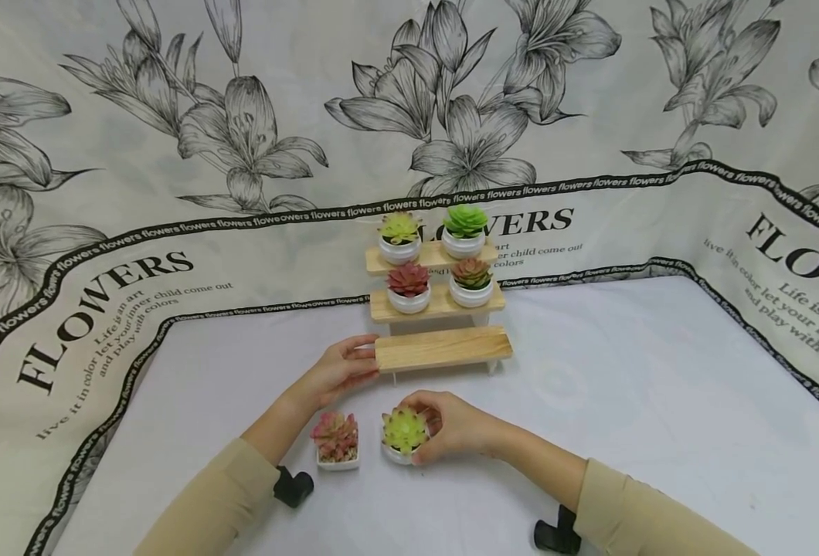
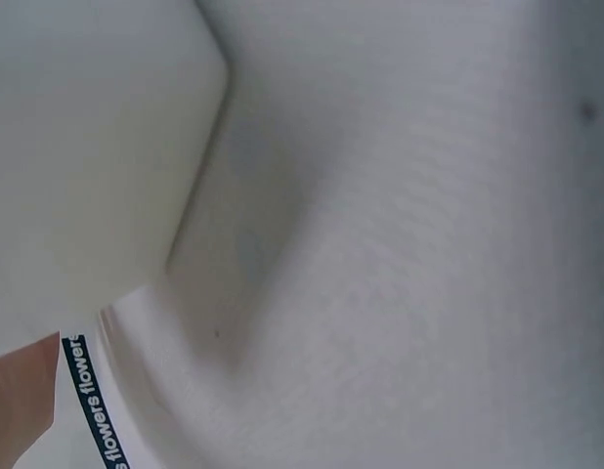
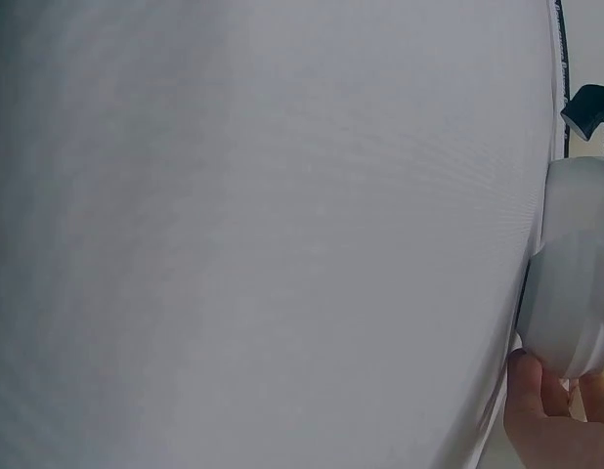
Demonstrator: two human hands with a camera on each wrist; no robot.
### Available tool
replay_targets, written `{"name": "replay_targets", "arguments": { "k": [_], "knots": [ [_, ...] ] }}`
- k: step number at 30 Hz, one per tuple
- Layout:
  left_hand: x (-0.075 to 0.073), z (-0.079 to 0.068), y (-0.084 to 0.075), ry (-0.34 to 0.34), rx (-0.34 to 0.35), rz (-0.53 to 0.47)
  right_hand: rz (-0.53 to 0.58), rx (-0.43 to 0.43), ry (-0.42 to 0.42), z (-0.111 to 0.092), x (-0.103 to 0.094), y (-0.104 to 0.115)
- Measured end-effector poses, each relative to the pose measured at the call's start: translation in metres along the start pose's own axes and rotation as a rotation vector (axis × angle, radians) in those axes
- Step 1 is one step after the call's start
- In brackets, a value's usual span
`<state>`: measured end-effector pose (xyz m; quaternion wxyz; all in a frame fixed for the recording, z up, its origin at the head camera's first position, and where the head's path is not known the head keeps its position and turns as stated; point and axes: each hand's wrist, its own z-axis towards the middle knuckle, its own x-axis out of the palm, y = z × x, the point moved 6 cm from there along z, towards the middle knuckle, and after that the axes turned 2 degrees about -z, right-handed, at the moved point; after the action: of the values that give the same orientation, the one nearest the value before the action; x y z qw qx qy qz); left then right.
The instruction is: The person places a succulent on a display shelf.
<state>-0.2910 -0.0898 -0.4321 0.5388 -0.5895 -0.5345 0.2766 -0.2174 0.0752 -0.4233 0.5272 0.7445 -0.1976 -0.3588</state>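
My right hand [image 1: 454, 425] grips a round white pot with a yellow-green succulent [image 1: 406, 432], thumb on the near side and fingers on the far side. In the right wrist view the pot's white wall [image 3: 566, 303] shows at the right edge above the fingers [image 3: 551, 420]. My left hand [image 1: 340, 371] holds the left end of the lowest wooden shelf of a tiered plant stand [image 1: 444, 349]. Between the forearms stands a pink succulent in a square white pot [image 1: 338, 448]. A pale, flat-sided surface [image 2: 87, 147] fills the upper left of the left wrist view.
On the top shelf sit a yellow-green succulent [image 1: 399, 232] and a bright green one [image 1: 465, 228]. The middle shelf bears a dark red succulent [image 1: 408, 286] and a reddish-green one [image 1: 471, 279]. A white cloth [image 1: 660, 401] covers the table; a flower-printed curtain [image 1: 277, 255] hangs behind.
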Motion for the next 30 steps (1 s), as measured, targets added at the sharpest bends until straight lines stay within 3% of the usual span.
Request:
{"name": "replay_targets", "arguments": {
  "k": [30],
  "knots": [
    [-0.001,0.001,0.001,0.016,-0.003,-0.034,0.008,-0.015,-0.030,0.000,-0.016,0.010]
  ]
}}
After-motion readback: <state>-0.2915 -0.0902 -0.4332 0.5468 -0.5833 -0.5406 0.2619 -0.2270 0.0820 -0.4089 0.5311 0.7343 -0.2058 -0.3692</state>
